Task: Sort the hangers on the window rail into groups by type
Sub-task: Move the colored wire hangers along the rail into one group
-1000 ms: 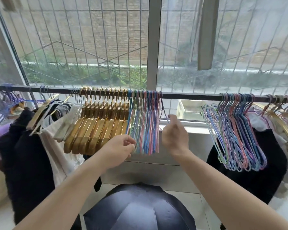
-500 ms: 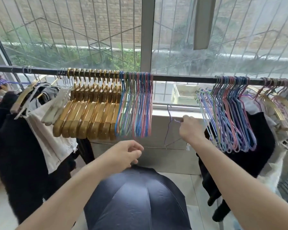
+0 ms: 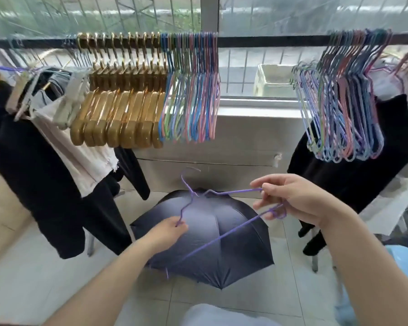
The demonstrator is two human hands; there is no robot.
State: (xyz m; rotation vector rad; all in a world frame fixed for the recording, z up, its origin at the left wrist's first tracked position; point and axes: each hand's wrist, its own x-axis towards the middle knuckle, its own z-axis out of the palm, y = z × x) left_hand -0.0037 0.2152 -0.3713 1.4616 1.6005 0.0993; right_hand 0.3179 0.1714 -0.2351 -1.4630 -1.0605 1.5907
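Bent purple wire hanger [image 3: 222, 238], off rail: left hand [image 3: 167, 231] and right hand [image 3: 299, 201] both pinching it; risk: snagging, further bending.

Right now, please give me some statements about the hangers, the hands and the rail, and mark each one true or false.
1. Both hands hold the purple wire hanger. True: the left hand pinches one end, the right hand grips the other.
2. The purple wire hanger hangs on the rail. False: it is held low, above the dark umbrella.
3. The gold hangers hang left of a group of coloured wire hangers. True.
4. The umbrella is closed. False: it is open.
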